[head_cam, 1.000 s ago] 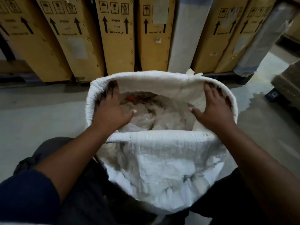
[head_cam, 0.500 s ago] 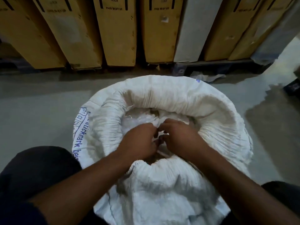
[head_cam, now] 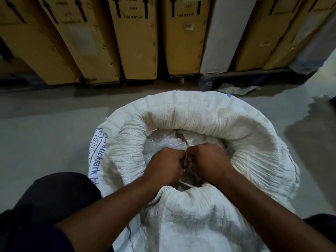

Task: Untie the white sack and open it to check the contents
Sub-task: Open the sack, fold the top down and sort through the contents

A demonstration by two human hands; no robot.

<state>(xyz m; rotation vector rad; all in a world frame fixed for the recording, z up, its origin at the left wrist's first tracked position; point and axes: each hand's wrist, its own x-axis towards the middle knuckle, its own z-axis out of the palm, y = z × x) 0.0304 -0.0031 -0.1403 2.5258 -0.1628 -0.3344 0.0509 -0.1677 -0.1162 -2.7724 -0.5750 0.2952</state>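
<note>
- While the sack (head_cam: 196, 211) stands on the floor (head_cam: 45, 133) between the person's knees, its mouth rolled down in a thick collar, the untying of the outer bag looks done.
- The left hand (head_cam: 166, 166) is fisted inside the mouth, pinching the clear liner (head_cam: 163, 142) (knot or fold, I cannot tell).
- The right hand (head_cam: 207, 160), knuckle to knuckle with it, is closed on the same bunch.
- Next, the liner likely needs parting, each hand pulling its own way, to show the contents.
- Boxes (head_cam: 136, 42) stand behind.
</note>
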